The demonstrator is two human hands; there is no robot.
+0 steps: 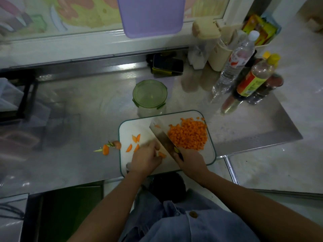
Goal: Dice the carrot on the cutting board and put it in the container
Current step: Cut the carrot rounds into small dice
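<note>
Head view: two bare hands work at a cutting board on a steel table (pixel 70 154).
Cutting board (pixel 132 127): white with a green rim, lying at the table's near edge.
Left hand (pixel 145 158): at the board's 6 o'clock edge; its fingers (pixel 153 145) are curled and pinch a small carrot piece (pixel 161 155) against the board, just beside the blade.
Right hand (pixel 190 161): at the board's 5 o'clock corner, fingers wrapped round the knife handle.
Knife (pixel 162 135): broad blade slanting from the handle toward 11 o'clock, between the left hand and the heap; whether its edge meets the board cannot be told.
Diced carrot (pixel 188 133): an orange heap on the board's 2 o'clock part, against the blade's right face.
Carrot slices (pixel 136 137): four thin pieces loose on the board's 9 o'clock part.
Carrot ends (pixel 106 149): two stubs with green stems on the table, just off the board's 9 o'clock edge.
Container (pixel 150 94): clear, green clip lid on, just beside the board at its 12 o'clock.
Bottles (pixel 234 65): clustered at the board's 2 o'clock, well apart.
</note>
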